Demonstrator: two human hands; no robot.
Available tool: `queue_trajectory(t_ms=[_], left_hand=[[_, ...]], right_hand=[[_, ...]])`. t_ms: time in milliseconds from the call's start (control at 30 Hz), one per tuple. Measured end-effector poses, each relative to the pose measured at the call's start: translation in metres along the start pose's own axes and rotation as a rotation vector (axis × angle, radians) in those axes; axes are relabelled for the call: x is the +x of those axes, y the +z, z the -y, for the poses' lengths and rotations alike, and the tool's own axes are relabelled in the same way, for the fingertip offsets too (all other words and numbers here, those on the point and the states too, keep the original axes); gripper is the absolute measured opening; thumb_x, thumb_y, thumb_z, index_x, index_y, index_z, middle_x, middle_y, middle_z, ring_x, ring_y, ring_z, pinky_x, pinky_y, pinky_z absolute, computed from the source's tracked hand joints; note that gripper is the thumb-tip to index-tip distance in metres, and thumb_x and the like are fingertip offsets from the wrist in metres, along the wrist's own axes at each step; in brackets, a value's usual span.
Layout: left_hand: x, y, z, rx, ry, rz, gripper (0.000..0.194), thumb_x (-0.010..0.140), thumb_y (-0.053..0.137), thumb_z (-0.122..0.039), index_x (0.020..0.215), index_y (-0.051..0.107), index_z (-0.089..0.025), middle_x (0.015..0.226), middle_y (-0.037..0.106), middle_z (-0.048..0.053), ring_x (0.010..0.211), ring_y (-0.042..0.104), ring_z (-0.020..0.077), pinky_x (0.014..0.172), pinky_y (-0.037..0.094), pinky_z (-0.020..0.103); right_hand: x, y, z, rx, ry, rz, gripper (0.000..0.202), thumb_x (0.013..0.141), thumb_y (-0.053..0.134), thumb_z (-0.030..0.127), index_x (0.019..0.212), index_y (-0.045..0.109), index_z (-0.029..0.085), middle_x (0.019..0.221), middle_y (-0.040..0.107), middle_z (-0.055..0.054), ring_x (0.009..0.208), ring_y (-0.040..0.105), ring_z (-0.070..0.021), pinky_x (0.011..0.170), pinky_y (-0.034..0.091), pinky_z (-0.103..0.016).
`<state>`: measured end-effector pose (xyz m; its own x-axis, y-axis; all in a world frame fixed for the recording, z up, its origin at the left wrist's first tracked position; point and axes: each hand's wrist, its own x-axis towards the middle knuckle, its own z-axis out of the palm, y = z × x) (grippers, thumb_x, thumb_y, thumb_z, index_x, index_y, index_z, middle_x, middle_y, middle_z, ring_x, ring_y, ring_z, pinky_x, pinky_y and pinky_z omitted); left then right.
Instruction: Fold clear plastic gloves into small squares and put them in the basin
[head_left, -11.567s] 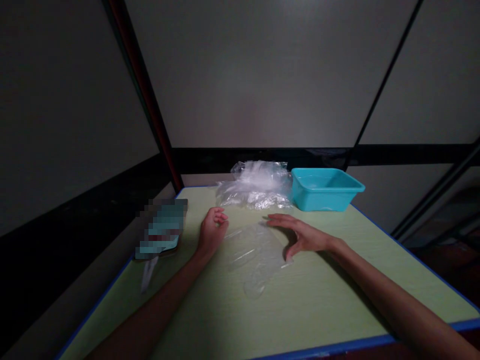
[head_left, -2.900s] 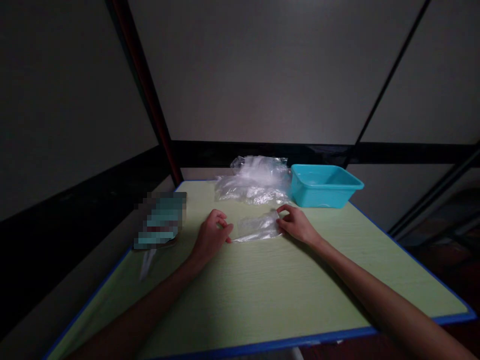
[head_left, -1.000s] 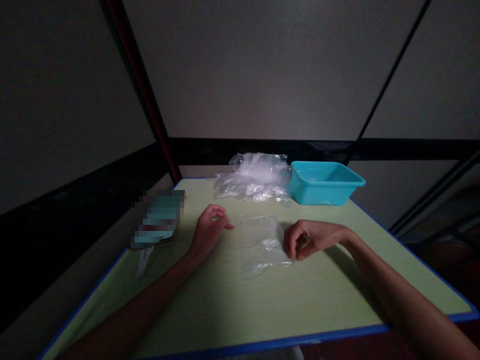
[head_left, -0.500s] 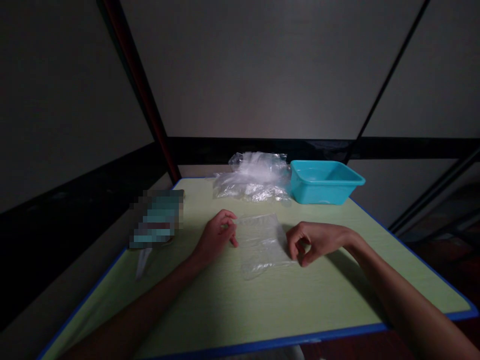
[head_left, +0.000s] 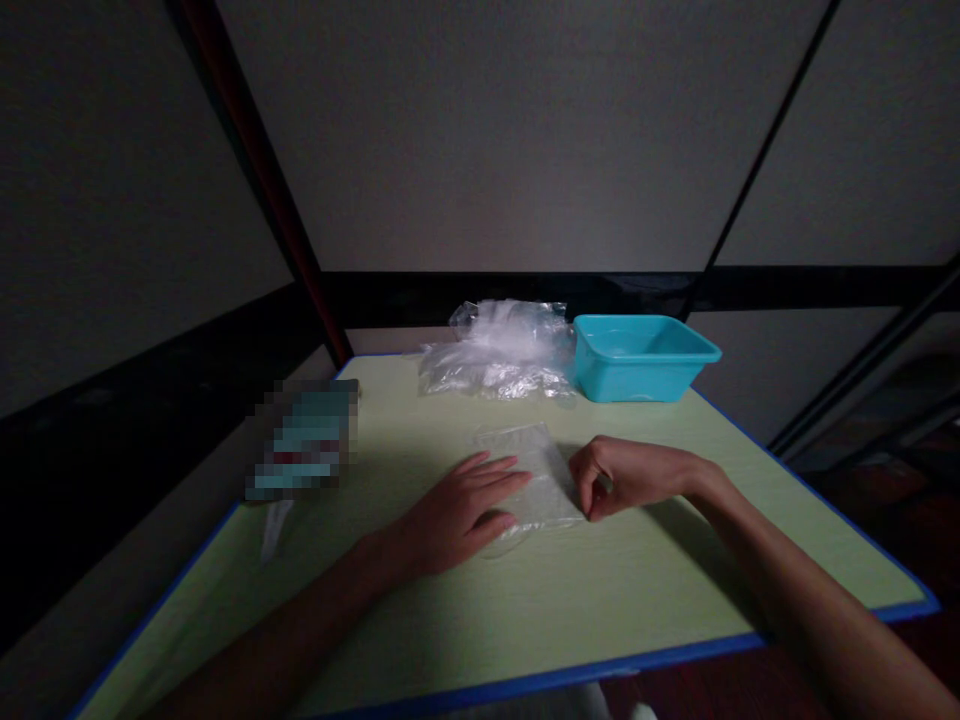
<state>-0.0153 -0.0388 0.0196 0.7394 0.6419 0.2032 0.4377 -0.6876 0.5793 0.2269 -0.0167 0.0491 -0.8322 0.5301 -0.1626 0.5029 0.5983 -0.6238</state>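
Observation:
A clear plastic bag (head_left: 553,480) lies flat on the tabletop between my hands. My left hand (head_left: 469,508) rests palm down over the bag's left part, fingers stretched out and spread. At the bag's near right corner, my right hand (head_left: 604,478) is closed in a pinch, thumb against fingertips, on the edge of the film. The bag's left side is partly covered by my left fingers.
A heap of crumpled clear plastic bags (head_left: 499,360) sits at the back of the table (head_left: 450,640). To its right stands a turquoise plastic basin (head_left: 634,380). A blurred-out greenish item (head_left: 307,440) is at the left edge, with a whitish strip (head_left: 275,528) below it.
My left hand has moved right and down onto the bag, its fingers going from curled to spread flat. The bag looks smoother. My right hand stays at the corner.

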Motion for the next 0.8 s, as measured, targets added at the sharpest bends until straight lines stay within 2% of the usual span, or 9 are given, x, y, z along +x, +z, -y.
queue_trajectory(t_ms=[233, 400, 633, 800], left_hand=[[-0.001, -0.001, 0.008, -0.313, -0.126, -0.195, 0.032, 0.077, 0.048, -0.025, 0.108, 0.055, -0.023, 0.117, 0.055, 0.005, 0.107, 0.05, 0.0195, 0.094, 0.034, 0.036], [0.002, 0.002, 0.015, -0.596, -0.191, -0.184, 0.045, 0.08, 0.047, -0.027, 0.122, 0.034, -0.02, 0.106, 0.06, 0.01, 0.098, 0.056, 0.0183, 0.086, 0.041, 0.034], [0.002, 0.002, 0.013, -0.556, -0.206, -0.222, 0.042, 0.082, 0.042, -0.032, 0.121, 0.032, -0.019, 0.103, 0.061, 0.009, 0.097, 0.056, 0.0173, 0.085, 0.039, 0.031], [0.0, 0.0, 0.004, -0.397, -0.132, -0.086, 0.043, 0.081, 0.044, -0.026, 0.123, 0.033, -0.021, 0.113, 0.057, 0.007, 0.107, 0.048, 0.0171, 0.091, 0.033, 0.032]], right_hand=[[-0.003, 0.004, 0.019, -0.304, -0.002, -0.054, 0.022, 0.061, 0.05, 0.0, 0.06, 0.066, 0.015, 0.057, 0.055, 0.001, 0.05, 0.041, -0.0063, 0.047, 0.028, -0.02], [-0.004, 0.007, 0.027, -0.459, 0.021, -0.067, 0.021, 0.062, 0.047, 0.002, 0.059, 0.064, 0.015, 0.059, 0.055, -0.001, 0.05, 0.037, -0.0069, 0.047, 0.023, -0.023], [-0.003, 0.01, 0.03, -0.531, 0.032, -0.081, 0.019, 0.061, 0.048, 0.003, 0.059, 0.064, 0.014, 0.061, 0.056, -0.002, 0.049, 0.037, -0.007, 0.046, 0.021, -0.024], [-0.003, 0.009, 0.034, -0.542, 0.048, -0.069, 0.019, 0.061, 0.048, 0.004, 0.061, 0.065, 0.014, 0.063, 0.057, -0.003, 0.05, 0.039, -0.0079, 0.047, 0.023, -0.024]])
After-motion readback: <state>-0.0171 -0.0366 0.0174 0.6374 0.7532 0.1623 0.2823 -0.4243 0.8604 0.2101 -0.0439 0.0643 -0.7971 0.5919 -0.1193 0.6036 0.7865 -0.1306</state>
